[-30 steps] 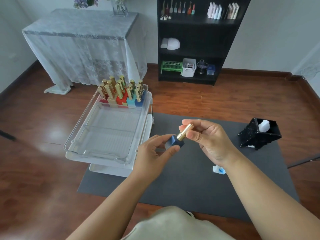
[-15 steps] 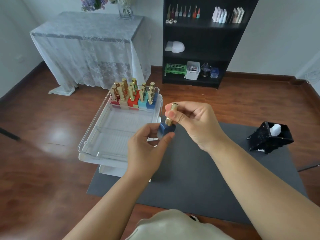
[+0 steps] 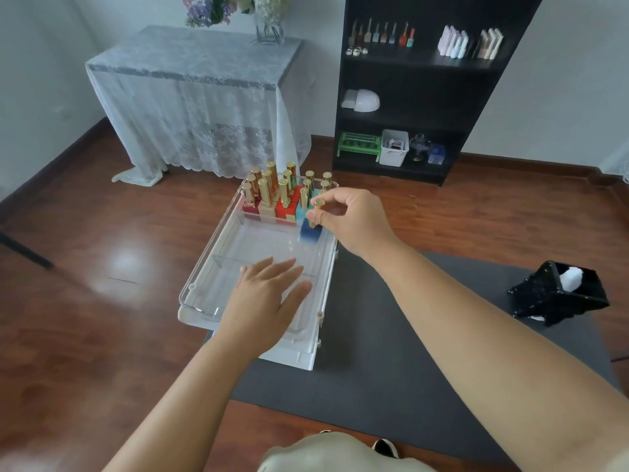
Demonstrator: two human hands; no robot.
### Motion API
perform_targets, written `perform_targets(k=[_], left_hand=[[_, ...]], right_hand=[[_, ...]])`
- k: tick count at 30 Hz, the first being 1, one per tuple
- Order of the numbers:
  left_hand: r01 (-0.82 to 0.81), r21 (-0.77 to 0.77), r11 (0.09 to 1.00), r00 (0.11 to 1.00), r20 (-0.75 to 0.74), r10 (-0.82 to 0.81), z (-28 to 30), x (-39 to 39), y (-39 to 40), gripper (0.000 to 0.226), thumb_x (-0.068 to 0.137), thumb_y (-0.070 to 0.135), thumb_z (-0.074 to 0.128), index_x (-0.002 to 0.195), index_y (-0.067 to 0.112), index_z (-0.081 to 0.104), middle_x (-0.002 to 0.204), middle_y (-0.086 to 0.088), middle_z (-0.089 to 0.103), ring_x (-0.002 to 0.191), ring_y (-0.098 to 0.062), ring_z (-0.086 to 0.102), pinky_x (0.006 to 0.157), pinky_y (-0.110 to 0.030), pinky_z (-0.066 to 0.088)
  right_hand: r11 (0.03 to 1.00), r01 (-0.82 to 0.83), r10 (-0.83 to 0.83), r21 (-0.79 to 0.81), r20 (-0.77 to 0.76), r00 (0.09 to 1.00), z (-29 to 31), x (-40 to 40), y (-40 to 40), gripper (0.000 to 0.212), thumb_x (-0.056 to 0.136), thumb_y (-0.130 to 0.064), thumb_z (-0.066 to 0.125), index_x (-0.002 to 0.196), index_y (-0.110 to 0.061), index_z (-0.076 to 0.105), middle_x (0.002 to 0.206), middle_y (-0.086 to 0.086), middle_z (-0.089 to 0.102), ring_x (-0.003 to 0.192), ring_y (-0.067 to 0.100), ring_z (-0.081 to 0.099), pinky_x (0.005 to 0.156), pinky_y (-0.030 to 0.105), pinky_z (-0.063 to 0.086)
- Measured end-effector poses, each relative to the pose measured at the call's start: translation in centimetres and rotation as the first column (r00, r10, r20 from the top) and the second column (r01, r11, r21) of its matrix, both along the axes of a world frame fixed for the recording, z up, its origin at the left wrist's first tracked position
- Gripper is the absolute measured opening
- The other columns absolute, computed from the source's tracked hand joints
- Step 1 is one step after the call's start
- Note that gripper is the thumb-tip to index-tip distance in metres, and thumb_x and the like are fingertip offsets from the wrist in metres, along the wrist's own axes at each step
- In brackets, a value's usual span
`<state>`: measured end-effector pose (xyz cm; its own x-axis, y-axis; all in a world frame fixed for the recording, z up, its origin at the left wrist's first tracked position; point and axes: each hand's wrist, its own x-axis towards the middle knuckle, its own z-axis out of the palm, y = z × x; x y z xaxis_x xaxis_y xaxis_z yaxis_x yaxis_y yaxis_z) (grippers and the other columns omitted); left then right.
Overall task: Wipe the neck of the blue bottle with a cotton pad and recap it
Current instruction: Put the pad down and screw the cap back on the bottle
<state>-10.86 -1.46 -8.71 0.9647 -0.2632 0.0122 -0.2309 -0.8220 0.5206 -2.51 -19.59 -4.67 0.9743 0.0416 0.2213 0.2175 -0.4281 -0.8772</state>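
The blue bottle [image 3: 309, 234] with its gold cap on hangs over the far right part of the clear tray [image 3: 218, 233], just in front of the row of gold-capped bottles [image 3: 279, 195]. My right hand [image 3: 347, 219] pinches it by the cap from above. My left hand [image 3: 269, 298] is flat with its fingers spread over the near half of the tray, holding nothing. No cotton pad shows in this frame.
The tray sits on a white base [image 3: 289, 356] at the left edge of a dark grey mat [image 3: 408, 352] on the wooden floor. A black holder [image 3: 551, 294] with something white in it stands at the mat's right. A black shelf [image 3: 422, 90] and a lace-covered table [image 3: 190, 97] stand behind.
My right hand carried the capped blue bottle forward and left, over the tray. My left hand let go of the bottle's base and opened flat over the tray's near half.
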Motion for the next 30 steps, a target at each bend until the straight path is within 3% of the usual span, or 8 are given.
perform_targets(k=[3,5,8,12,18,26,30], left_hand=[[0.071,0.059,0.996,0.997,-0.023,-0.07,-0.7,0.3,0.4,0.07,0.092,0.068,0.02,0.145,0.032,0.048,0.157,0.01,0.041,0.152,-0.024,0.022,0.121,-0.057,0.005],[0.084,0.048,0.995,0.996,-0.036,-0.082,-1.1,0.4,0.4,0.069,0.093,0.069,0.019,0.147,0.034,0.044,0.159,0.013,0.036,0.153,-0.021,0.016,0.12,-0.052,-0.005],[0.085,0.039,0.996,0.996,-0.038,-0.084,-1.6,0.5,0.4,0.065,0.096,0.068,0.02,0.148,0.036,0.041,0.16,0.014,0.034,0.154,-0.019,0.01,0.113,-0.043,-0.014],[0.088,0.02,0.996,0.995,-0.045,-0.087,-2.0,0.7,0.5,0.065,0.096,0.069,0.019,0.148,0.037,0.04,0.16,0.014,0.034,0.155,-0.019,0.009,0.111,-0.041,-0.017],[0.093,0.018,0.996,0.995,-0.041,-0.092,-2.1,0.6,0.5,0.066,0.095,0.071,0.016,0.148,0.038,0.039,0.158,0.014,0.036,0.154,-0.018,0.008,0.111,-0.039,-0.019],[0.088,0.027,0.996,0.995,-0.054,-0.087,-1.6,0.7,0.2,0.075,0.09,0.076,0.01,0.148,0.038,0.04,0.158,0.014,0.037,0.155,-0.019,0.009,0.112,-0.043,-0.02],[0.068,0.028,0.997,0.997,-0.042,-0.067,-1.4,0.7,0.2,0.068,0.093,0.072,0.016,0.147,0.039,0.04,0.158,0.015,0.037,0.154,-0.017,0.01,0.114,-0.043,-0.017]], right_hand=[[0.994,0.037,-0.035,-0.107,0.013,0.999,-1.1,0.3,0.3,0.021,0.079,-0.015,0.079,0.098,-0.007,0.075,0.084,0.004,0.076,0.068,-0.003,0.067,0.067,0.006,0.047],[0.984,0.075,-0.073,-0.162,0.022,0.997,-1.8,0.4,0.4,0.023,0.08,-0.018,0.078,0.1,-0.008,0.075,0.089,0.004,0.076,0.075,0.009,0.068,0.069,0.011,0.05],[0.967,0.112,-0.1,-0.23,0.064,0.993,-2.5,0.3,0.6,0.026,0.081,-0.02,0.077,0.104,-0.008,0.075,0.093,0.004,0.074,0.074,0.009,0.062,0.063,0.007,0.044],[0.943,0.11,-0.068,-0.314,0.14,0.988,-2.5,0.5,0.7,0.027,0.083,-0.018,0.075,0.106,-0.005,0.073,0.098,0.01,0.073,0.084,0.02,0.063,0.073,0.029,0.053],[0.898,0.129,-0.045,-0.42,0.205,0.978,-3.1,0.8,0.8,0.029,0.086,-0.017,0.071,0.111,-0.004,0.07,0.103,0.011,0.071,0.095,0.024,0.06,0.076,0.022,0.039],[0.909,0.171,-0.094,-0.381,0.212,0.973,-3.9,0.4,1.4,0.037,0.081,-0.015,0.076,0.115,-0.004,0.068,0.098,0.011,0.072,0.09,0.025,0.06,0.071,0.03,0.047],[0.928,0.167,-0.115,-0.333,0.17,0.979,-3.1,-0.3,0.7,0.048,0.078,-0.02,0.079,0.122,-0.007,0.065,0.101,0.008,0.069,0.086,0.016,0.056,0.073,0.034,0.053]])
